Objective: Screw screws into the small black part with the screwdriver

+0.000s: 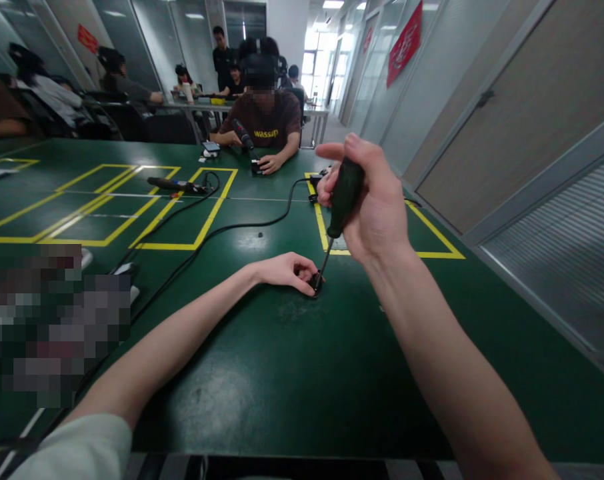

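My right hand (379,200) is wrapped round the dark handle of a screwdriver (345,197), its index finger stretched out to the left. The metal shaft slants down to a small black part (316,283) on the green table. My left hand (287,270) pinches that part from the left, thumb in front and fingers behind, and rests on the tabletop. The fingers cover much of the part, so its exact kind cannot be made out. Where the screwdriver's tip meets it is too small to see clearly.
The green table (262,373) bears yellow tape outlines (217,207). A black cable (232,227) crosses it to a dark plug-like item (316,179). An electric screwdriver (175,185) lies left of centre. Opposite sits a person (277,123) holding a dark tool. Blurred items lie at left.
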Tool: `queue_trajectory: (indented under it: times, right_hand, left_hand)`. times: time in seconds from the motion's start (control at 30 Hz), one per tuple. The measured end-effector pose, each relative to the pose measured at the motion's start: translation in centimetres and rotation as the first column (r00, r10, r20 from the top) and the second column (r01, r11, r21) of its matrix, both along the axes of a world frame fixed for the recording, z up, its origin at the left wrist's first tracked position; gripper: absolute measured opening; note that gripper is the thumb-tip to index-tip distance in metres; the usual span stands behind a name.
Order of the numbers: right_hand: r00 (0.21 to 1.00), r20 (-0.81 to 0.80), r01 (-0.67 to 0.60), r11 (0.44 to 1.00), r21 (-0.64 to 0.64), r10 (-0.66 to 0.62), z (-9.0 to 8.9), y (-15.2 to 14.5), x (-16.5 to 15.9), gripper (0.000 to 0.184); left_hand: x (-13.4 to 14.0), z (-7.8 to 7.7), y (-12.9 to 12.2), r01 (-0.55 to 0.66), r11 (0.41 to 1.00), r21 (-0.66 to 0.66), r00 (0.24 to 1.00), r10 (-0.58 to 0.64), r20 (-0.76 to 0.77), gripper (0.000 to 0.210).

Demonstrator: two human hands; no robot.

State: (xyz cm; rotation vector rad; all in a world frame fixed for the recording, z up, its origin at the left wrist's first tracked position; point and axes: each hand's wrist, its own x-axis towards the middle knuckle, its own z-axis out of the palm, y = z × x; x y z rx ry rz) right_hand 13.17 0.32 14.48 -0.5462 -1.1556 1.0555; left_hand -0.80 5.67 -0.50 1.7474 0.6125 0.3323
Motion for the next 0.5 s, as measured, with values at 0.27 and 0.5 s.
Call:
queue_trajectory:
  times: [0.27, 0.5]
  right_hand:
    - [1.000, 0.000, 0.005, 1.000, -0.010, -0.005, -0.30, -0.50, -0.90, 0.053]
    - [0.991, -0.067, 0.114, 0.993, 0.020, -0.112, 0.17, -0.55, -0.35, 0.050]
  left_hand:
    - [-0.02, -0.21, 0.02, -0.016, 1.000, 0.012, 1.000, 0.016, -0.014, 0.037]
    - [-0.11, -0.19, -0.02, -0.032, 0.993, 0.113, 0.999, 0.037, -0.040, 0.037]
